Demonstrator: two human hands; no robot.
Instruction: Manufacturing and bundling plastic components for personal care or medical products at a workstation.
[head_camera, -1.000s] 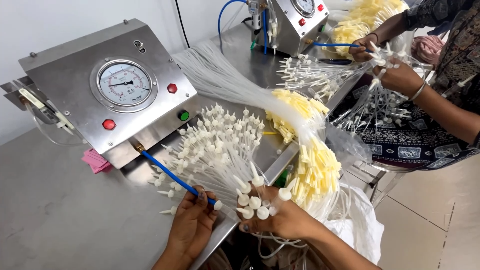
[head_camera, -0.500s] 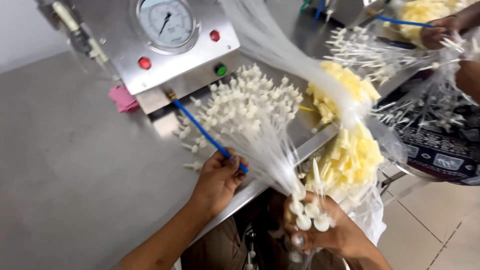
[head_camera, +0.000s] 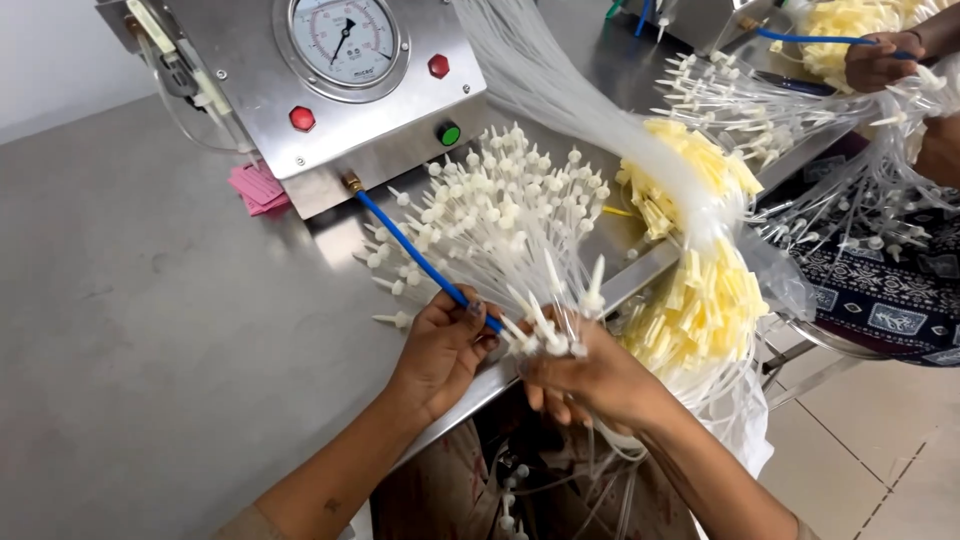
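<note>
Both hands (head_camera: 520, 360) around white tube ends (head_camera: 550, 335), blue hose (head_camera: 420, 262) alongside.

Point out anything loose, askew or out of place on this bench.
A few white connector pieces lie loose on the steel table, apart from the fanned white bundle. Pink slips sit skewed beside the gauge box.

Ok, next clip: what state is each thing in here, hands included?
Left hand: closed on the blue hose.
Blue hose: plugged into the tester, far end held.
Right hand: gripping a bunch of white tubes.
White tubes: fanned out on the table.
Gauge: needle up and right.
Yellow clips: bundled, hanging off the table edge.
</note>
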